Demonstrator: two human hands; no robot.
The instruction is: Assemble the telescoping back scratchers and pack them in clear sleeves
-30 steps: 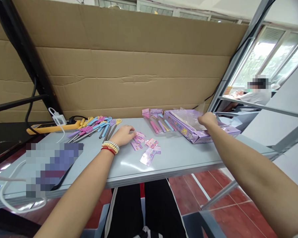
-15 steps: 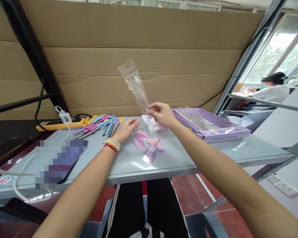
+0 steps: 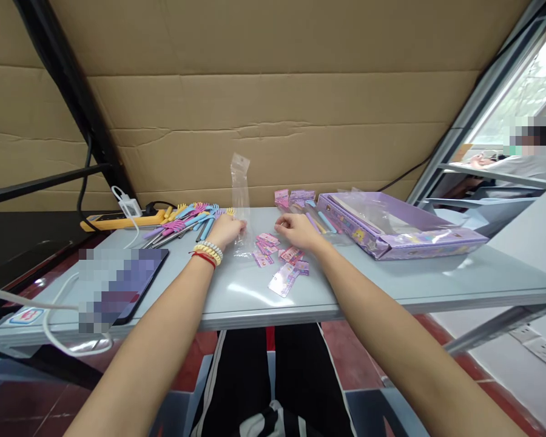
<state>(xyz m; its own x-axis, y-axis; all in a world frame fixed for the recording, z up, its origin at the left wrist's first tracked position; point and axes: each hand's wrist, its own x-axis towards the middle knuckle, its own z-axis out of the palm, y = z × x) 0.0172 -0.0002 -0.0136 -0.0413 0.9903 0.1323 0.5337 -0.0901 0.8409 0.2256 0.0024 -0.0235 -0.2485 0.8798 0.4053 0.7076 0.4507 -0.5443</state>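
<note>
My left hand (image 3: 227,230), with bracelets at the wrist, is closed on the edge of a long clear plastic bag (image 3: 241,188) that stands upright from the table. To its right, my right hand (image 3: 298,230) hovers with fingers curled together; whatever is between the fingertips cannot be made out. Small pink and purple printed cards (image 3: 284,279) lie loosely in front of and between both hands. Behind the right hand are clear packs (image 3: 321,215) with coloured handles inside and pink or purple tops. Colourful back scratchers (image 3: 182,224) with metal rods are heaped left of my left hand.
A purple open box (image 3: 414,249) with clear plastic in it sits at the right. Toward the left are a phone (image 3: 131,285), a white cable (image 3: 50,328) and a yellow-edged device (image 3: 113,223). Cardboard (image 3: 273,103) walls the back. Another person (image 3: 528,164) sits far right.
The clear bag has passed from my right hand to my left and come lower. My right hand has drawn down nearer the cards, uncovering the packs behind it. The view has tilted slightly.
</note>
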